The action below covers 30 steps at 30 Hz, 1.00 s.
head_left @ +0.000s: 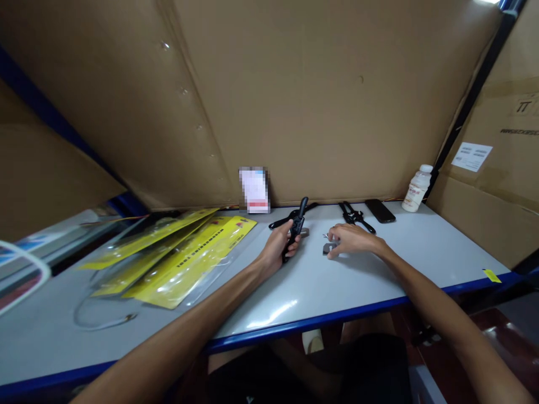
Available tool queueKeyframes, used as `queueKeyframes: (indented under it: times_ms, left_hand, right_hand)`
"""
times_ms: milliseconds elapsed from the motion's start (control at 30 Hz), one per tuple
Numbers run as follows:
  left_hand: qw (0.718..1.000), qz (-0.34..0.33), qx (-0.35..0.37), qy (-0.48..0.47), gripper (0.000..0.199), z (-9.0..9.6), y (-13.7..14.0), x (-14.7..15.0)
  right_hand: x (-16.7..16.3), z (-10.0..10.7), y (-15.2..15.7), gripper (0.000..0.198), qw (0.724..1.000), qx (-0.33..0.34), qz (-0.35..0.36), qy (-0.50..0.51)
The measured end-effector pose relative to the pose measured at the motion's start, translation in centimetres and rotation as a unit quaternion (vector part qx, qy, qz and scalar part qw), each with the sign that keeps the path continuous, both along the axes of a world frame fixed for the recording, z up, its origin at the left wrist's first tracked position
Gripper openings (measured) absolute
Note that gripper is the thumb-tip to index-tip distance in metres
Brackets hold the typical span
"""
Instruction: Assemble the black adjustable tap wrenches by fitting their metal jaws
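Observation:
In my left hand [281,242] is a black spokeshave [297,225], gripped round its body and tilted with one handle pointing up. A metal part [305,232] shows beside it, partly behind the spokeshave. My right hand [351,240] is over the table with fingers curled, thumb and fingers at a small grey metal plate [327,248]. Whether the plate is lifted or lies on the table I cannot tell. A small shiny piece [325,236] is by its fingertips. Behind my hands lie a second black spokeshave [283,219] and another black tool [352,215], partly hidden.
Yellow blister packs [189,264] lie at the left, with a pale cable [101,325] in front. A propped phone [255,191] leans on the cardboard wall [320,101]. A dark phone [380,211] and a white bottle [416,189] stand at the back right. The table has a blue edge [295,325].

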State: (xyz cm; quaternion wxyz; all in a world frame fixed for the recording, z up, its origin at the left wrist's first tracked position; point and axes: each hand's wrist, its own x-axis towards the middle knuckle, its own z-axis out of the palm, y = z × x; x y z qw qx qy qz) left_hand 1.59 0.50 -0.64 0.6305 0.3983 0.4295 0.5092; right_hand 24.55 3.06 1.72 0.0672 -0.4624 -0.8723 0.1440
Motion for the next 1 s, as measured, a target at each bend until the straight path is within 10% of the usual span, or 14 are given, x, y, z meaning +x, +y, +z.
queueKeyframes:
  times_ms: [1000]
  left_hand:
    - [0.997,-0.025,0.046,0.055,0.033,-0.4,-0.4,0.6]
  right_hand:
    - [-0.6,-0.7,1.0,0.007,0.975,0.017,-0.101,0.198]
